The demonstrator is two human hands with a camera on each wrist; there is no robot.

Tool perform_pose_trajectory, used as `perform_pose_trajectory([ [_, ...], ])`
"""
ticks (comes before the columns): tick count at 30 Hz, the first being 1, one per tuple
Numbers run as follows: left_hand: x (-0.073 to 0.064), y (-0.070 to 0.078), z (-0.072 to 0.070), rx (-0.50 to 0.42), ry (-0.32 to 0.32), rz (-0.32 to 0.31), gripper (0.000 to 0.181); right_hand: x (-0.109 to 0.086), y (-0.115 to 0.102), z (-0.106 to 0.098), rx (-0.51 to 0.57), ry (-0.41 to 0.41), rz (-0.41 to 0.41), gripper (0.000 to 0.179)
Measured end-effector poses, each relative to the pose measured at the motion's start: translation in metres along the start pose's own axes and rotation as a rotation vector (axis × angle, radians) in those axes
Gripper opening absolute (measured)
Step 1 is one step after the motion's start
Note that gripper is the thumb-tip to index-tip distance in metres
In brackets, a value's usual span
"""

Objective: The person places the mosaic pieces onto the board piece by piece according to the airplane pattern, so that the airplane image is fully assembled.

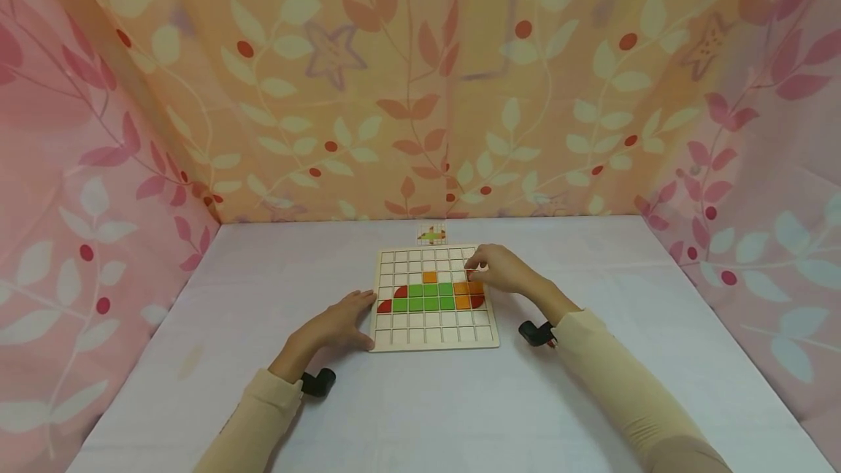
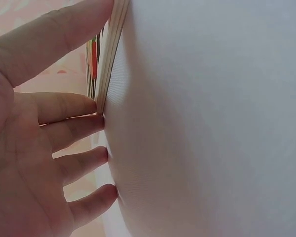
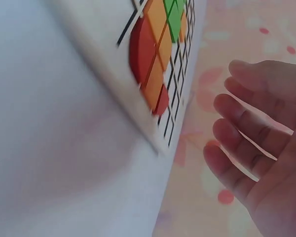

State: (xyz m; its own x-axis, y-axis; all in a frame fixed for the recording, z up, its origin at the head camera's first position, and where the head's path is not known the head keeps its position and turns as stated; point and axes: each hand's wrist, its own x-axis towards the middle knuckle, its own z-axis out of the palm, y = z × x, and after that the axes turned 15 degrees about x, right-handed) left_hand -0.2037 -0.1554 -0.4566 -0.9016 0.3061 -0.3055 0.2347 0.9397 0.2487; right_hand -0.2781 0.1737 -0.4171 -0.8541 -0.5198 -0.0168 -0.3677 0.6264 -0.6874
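Note:
A wooden grid board point(image 1: 434, 338) lies flat on the table, bearing a pattern of green squares point(image 1: 430, 304), orange squares point(image 1: 430, 277) and rounded red pieces point(image 1: 385, 306). My left hand point(image 1: 342, 321) is at the board's left side, fingers spread. In the left wrist view its thumb point(image 2: 64, 34) and fingertips come right to the board's wooden edge point(image 2: 113, 54). Over the board's right side, my right hand point(image 1: 501, 268) hovers with loosely bent fingers. The right wrist view shows nothing between those fingers point(image 3: 237, 133); a small red piece point(image 3: 162, 101) sits in the grid beyond them.
Behind the board lies a small card point(image 1: 431, 234) printed with a coloured grid pattern. White cloth point(image 1: 263, 261) covers the table. Patterned curtains point(image 1: 420, 93) enclose the back and both sides. A black wrist camera point(image 1: 319, 383) is on the left wrist, another camera point(image 1: 536, 333) on the right.

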Motion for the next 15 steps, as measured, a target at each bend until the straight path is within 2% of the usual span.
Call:
perform_pose_trajectory([
  [6, 0.001, 0.000, 0.001, -0.011, 0.008, -0.002, 0.093, -0.031, 0.017, -0.012, 0.039, 0.058, 0.046, 0.025],
  [15, 0.002, -0.002, 0.004, -0.001, 0.020, 0.011, 0.093, -0.071, 0.047, -0.025, 0.030, 0.096, 0.110, 0.025],
])
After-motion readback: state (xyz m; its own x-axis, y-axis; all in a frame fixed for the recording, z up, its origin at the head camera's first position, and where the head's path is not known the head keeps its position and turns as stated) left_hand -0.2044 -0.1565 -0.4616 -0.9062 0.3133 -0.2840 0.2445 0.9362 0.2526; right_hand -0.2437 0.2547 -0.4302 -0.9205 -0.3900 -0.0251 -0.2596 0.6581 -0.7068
